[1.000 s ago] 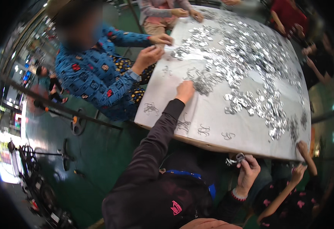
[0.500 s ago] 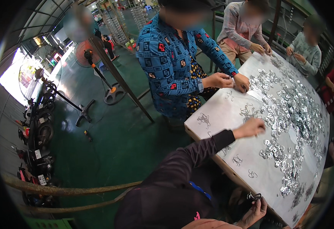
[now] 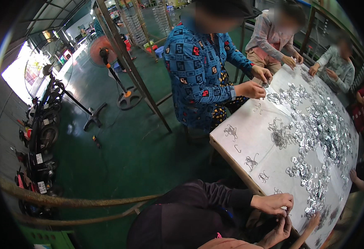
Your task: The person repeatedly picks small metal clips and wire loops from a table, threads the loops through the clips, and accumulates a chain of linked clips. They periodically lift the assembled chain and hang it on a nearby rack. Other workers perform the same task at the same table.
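Over the near edge of the table, my left hand (image 3: 274, 203) and my right hand (image 3: 278, 233) meet with closed fingertips. The left, in a dark sleeve, pinches a small metal piece; a thin wire end shows, the rest is hidden by fingers. Palm up below it, my right hand closes round a small metal buckle, mostly covered now. Small heaps of bent wire hooks (image 3: 252, 162) lie along the edge of the white-covered table (image 3: 257, 135). A larger hook heap (image 3: 282, 137) is farther in. Many silvery buckles (image 3: 315, 120) spread across the middle.
A co-worker's bare forearm (image 3: 308, 230) reaches in close to my right hand. Across the corner, a person in a blue patterned shirt (image 3: 202, 70) handles small parts. Other people work along the far side. A rusty rail (image 3: 86, 203) and standing fans (image 3: 103, 56) are to the left.
My left hand has come back from the larger hook heap to my right hand. A co-worker's forearm has appeared at the near edge. The view has shifted slightly.
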`<action>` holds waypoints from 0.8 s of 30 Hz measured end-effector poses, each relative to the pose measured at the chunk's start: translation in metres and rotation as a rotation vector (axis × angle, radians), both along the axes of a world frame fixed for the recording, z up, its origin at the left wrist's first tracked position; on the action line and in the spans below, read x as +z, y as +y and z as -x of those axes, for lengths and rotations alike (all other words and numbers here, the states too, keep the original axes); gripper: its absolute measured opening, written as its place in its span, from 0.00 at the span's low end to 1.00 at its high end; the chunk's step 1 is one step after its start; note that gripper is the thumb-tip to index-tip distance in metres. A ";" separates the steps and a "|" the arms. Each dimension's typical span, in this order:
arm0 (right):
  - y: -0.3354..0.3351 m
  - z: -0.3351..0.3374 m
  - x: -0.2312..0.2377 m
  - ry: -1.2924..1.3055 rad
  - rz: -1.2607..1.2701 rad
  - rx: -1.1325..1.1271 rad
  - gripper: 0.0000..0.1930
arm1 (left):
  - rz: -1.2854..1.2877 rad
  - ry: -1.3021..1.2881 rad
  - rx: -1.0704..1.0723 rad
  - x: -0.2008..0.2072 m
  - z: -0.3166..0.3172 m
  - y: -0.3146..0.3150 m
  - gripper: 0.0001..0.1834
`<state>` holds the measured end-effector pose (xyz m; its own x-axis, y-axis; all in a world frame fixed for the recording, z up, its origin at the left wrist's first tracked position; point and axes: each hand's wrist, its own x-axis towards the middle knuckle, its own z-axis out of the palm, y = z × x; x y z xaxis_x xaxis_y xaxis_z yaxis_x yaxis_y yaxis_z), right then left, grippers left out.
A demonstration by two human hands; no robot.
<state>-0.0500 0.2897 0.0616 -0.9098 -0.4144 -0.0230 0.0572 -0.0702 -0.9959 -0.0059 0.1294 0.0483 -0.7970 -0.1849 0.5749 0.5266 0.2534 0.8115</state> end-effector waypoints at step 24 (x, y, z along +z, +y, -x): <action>-0.163 0.191 -0.129 0.848 -0.685 0.228 0.16 | -0.087 -0.458 -0.109 -0.019 -0.021 -0.011 0.06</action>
<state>-0.2414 0.1265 -0.0673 -0.6434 -0.7117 0.2820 -0.7187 0.4345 -0.5429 0.0152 0.1189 0.0296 -0.9822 -0.1178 0.1462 0.1297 0.1376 0.9820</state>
